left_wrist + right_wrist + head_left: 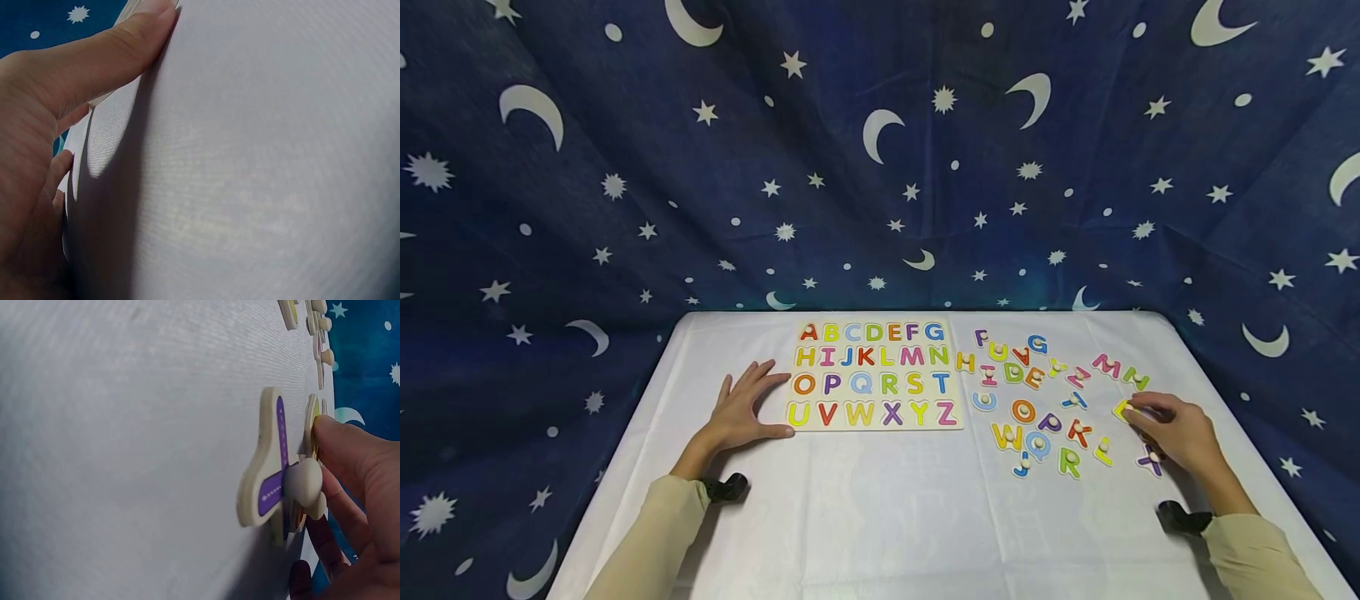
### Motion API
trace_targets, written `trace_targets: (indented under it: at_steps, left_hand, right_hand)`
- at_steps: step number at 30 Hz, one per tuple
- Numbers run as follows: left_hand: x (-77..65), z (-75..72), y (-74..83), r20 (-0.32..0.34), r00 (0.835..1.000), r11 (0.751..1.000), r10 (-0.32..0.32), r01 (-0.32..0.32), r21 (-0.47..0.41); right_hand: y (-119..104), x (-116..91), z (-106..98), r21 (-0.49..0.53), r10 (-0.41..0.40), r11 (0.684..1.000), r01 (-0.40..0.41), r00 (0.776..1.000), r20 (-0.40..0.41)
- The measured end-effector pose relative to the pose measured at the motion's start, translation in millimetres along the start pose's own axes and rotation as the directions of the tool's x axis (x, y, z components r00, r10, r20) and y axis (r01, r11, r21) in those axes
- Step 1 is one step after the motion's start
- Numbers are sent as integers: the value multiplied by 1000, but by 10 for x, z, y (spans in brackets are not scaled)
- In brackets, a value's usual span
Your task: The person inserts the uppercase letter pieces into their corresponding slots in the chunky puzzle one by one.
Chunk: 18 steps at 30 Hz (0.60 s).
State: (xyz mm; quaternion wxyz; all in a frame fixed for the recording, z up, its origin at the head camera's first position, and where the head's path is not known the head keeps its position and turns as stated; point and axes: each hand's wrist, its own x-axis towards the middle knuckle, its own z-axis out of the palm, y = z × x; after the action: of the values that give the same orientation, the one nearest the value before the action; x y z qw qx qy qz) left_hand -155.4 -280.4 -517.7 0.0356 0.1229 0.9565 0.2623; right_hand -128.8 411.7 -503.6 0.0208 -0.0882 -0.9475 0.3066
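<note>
My left hand (741,410) rests at the left side of the wooden alphabet puzzle board (880,429), fingers spread. Its thumb touches the lower left corner and a fingertip is at the left edge. In the left wrist view the thumb (125,47) lies along the board's edge. On the right, my right hand (1180,429) pinches a yellow letter piece (1122,410) between thumb and fingers, close over the table; its letter is mostly hidden. The purple X piece (1150,460) lies just below that hand, its round knob (304,482) large in the right wrist view.
Loose knobbed letters lie right of the board, among them the orange O (1023,411), green R (1070,462), pink M (1107,365) and green N (1136,379). A white cloth covers the table (880,517). Behind it hangs a dark blue curtain (835,167) with moons and stars.
</note>
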Motion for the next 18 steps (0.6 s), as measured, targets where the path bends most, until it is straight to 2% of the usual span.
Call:
trace_targets:
  at_steps: [11, 18]
  left_hand:
    - [-2, 8, -13, -2, 1000, 1000, -7, 7, 0]
    - [-19, -11, -8, 2, 1000, 1000, 7, -7, -4]
  right_hand:
    - [2, -6, 36, -20, 8, 1000, -9, 998, -58]
    - [-41, -8, 20, -15, 13, 1000, -14, 999, -49]
